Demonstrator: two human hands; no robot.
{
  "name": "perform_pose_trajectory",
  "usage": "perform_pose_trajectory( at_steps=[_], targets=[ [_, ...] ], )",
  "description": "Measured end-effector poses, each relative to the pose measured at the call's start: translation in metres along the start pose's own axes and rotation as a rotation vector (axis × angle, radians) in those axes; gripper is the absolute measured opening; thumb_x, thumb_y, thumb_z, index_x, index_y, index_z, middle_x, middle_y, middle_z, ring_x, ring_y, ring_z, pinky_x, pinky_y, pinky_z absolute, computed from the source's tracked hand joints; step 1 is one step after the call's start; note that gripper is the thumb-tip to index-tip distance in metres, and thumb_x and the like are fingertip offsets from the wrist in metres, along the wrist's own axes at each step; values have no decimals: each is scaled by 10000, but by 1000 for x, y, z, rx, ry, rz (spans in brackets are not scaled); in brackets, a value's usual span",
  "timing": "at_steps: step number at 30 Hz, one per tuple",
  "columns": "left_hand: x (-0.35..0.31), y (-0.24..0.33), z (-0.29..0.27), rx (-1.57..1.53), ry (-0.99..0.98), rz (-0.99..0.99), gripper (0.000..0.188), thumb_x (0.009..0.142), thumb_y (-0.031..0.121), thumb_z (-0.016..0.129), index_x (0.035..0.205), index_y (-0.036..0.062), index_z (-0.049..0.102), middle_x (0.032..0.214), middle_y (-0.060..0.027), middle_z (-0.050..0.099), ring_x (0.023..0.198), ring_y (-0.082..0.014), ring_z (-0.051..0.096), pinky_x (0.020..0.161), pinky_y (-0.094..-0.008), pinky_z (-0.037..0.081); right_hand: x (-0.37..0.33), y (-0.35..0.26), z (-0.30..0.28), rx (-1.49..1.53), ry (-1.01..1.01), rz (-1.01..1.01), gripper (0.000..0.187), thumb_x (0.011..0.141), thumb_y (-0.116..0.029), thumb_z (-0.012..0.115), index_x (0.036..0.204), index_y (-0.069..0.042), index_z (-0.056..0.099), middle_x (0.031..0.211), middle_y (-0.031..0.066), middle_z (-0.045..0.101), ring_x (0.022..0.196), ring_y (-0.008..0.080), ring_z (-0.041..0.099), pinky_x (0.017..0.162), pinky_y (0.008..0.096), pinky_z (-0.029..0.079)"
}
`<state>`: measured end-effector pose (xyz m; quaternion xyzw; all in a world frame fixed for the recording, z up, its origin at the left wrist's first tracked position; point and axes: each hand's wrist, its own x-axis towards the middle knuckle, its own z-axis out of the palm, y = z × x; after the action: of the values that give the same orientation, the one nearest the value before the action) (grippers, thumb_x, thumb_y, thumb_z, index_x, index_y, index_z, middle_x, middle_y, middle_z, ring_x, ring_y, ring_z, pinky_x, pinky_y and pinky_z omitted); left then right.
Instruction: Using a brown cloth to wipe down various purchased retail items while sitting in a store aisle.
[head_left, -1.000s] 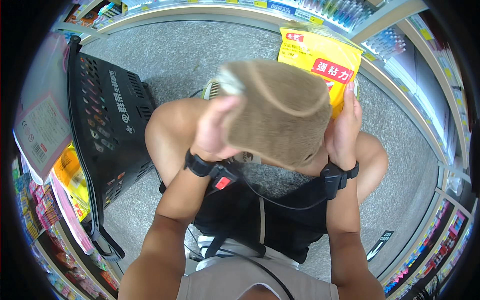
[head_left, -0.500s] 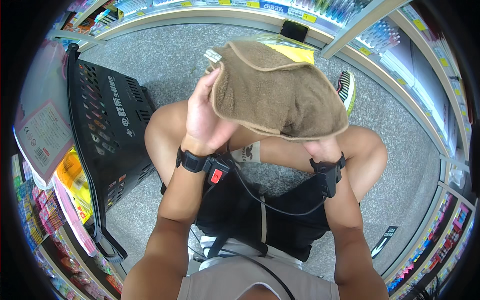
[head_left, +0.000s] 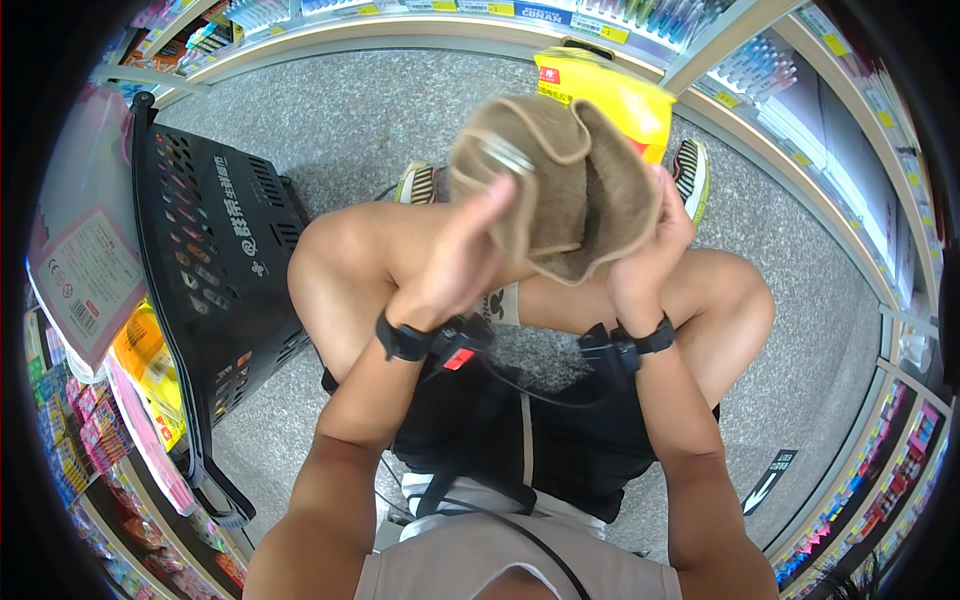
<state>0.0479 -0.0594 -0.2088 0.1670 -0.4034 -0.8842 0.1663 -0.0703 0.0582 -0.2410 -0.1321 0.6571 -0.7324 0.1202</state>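
Observation:
A brown plush towel [head_left: 560, 190] with lighter stitched edging is held up in front of me, bunched and curled inward with a fold in its middle. My left hand [head_left: 465, 245] grips its left side, close to a white label [head_left: 507, 154] that is smeared by motion. At the opposite edge my right hand [head_left: 655, 240] holds the cloth, its fingertips partly behind the fabric. Just beyond the towel a yellow plastic package [head_left: 635, 105] lies on the floor, its near part covered by the towel.
A black shopping basket [head_left: 220, 240] stands at my left, with a clear pink-edged package [head_left: 85, 270] and yellow packs [head_left: 150, 370] beside it. Shelves of pens [head_left: 650, 20] curve around the far side. My crossed legs [head_left: 345, 255] rest on the grey floor [head_left: 340, 120].
The towel has gone from spread flat to bunched and curled. My right hand has come up from beneath it to its right edge; my left hand has moved right. The yellow package shows more.

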Motion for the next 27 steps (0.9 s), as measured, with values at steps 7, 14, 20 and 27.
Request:
perform_pose_trajectory(
  at_steps=[7, 14, 20, 27],
  targets=[
    [-6, -29, 22, 471, -205, 277, 818, 772, 168, 786, 1403, -5, 293, 1342, -100, 448, 1259, -166, 425, 1044, -332, 369, -6, 12, 11, -206, -94, -365, 298, 917, -5, 547, 1207, 23, 609, 1187, 183, 635, 1065, 261, 626, 933, 336, 470],
    [1, -35, 9, 298, 100, 110, 661, 742, 2, 754, 1307, -3, 410, 1232, -85, 536, 1156, -158, 515, 971, -321, 437, -3, 5, 15, -79, -149, -232, 296, 910, -13, 593, 1202, 26, 613, 1176, 165, 644, 1038, 186, 625, 907, 298, 480],
    [2, -24, 6, 69, 263, -17, 483, 810, -112, 553, 1264, 13, 449, 1209, -88, 545, 1113, -171, 547, 920, -321, 477, 10, -3, -4, 67, -64, -50, 265, 953, -103, 575, 1146, 71, 627, 997, 85, 672, 888, 85, 597, 784, 234, 495],
    [9, -4, -9, -160, 358, 15, 352, 831, -43, 561, 1178, -14, 511, 1127, -125, 589, 1067, -227, 583, 922, -392, 513, 28, -11, -18, 216, 98, -104, 273, 965, -133, 559, 1121, 79, 632, 973, 72, 676, 854, 83, 598, 781, 227, 488]
  ],
)
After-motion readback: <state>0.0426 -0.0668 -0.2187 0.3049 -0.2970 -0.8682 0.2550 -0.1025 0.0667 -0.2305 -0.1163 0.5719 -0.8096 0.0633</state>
